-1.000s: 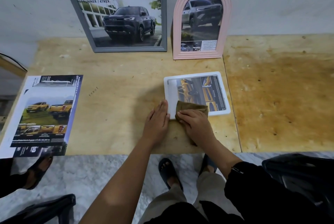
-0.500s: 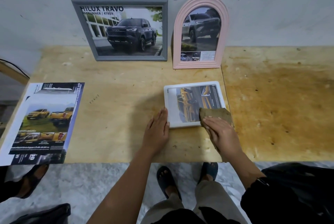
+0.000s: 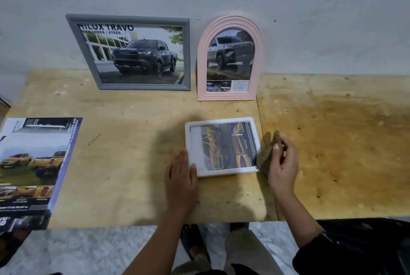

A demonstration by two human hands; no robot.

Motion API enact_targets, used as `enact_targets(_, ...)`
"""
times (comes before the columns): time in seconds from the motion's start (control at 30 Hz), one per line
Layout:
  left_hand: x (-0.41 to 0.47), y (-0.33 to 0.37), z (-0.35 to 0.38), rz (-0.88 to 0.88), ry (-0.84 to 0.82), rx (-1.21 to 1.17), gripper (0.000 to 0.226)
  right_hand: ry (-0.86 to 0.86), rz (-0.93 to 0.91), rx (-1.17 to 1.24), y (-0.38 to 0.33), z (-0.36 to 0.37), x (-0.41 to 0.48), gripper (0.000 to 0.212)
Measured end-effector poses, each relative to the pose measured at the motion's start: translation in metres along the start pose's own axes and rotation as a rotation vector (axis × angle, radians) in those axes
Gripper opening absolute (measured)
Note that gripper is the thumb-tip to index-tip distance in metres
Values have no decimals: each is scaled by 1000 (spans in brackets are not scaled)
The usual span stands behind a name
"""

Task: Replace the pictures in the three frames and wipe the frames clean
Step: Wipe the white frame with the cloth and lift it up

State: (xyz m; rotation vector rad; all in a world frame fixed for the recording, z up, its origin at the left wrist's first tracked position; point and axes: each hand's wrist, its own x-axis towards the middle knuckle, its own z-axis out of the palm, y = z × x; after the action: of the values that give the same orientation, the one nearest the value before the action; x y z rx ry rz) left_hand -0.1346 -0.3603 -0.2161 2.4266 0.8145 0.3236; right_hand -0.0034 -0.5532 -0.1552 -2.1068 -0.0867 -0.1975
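Here, the wooden table point(image 3: 133, 163) takes up most of what I see, two pale boards butted together, the right one stained darker. At its far left lies a large printed brochure sheet point(image 3: 35, 170) with yellow pickups on it, flat and hanging slightly over the near edge.

At the back, the grey frame point(image 3: 144, 87) stands leaning against the wall, showing a dark pickup under the words HILUX TRAVO. Just beside it on the right stands the pink arched frame point(image 3: 226, 96), also against the wall, with a grey pickup in it.

Nearer to me, the white frame point(image 3: 219, 120) lies flat and face up on the left board, close to the seam between the boards. Its picture shows yellow trucks, though the glass looks hazy.

My left hand point(image 3: 180, 179) lies flat on the table with straight fingers, gripping nothing. Its thumb rests on the frame's near left corner.

My right hand point(image 3: 282, 168) is raised just beside the frame's right edge. Its fingers are curled, pinching the brown cloth point(image 3: 267, 154) with the thumb. The cloth hangs bunched, its lower end near the frame's near right corner; whether it touches, I cannot tell.
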Motion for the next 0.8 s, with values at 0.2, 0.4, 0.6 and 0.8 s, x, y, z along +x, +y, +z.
enact_targets(0.2,1,4,6,6,-46,65,58,-234,3,-263,18,25,-1,47)
enact_targets(0.4,5,-1,8,36,-55,121,54,-252,5,-407,15,33,7,42)
enact_targets(0.6,3,3,9,44,-41,123,52,-248,60,-505,12,46,26,33)
enact_targets(0.8,-2,6,11,101,23,102,48,-246,26,-502,12,64,53,27)
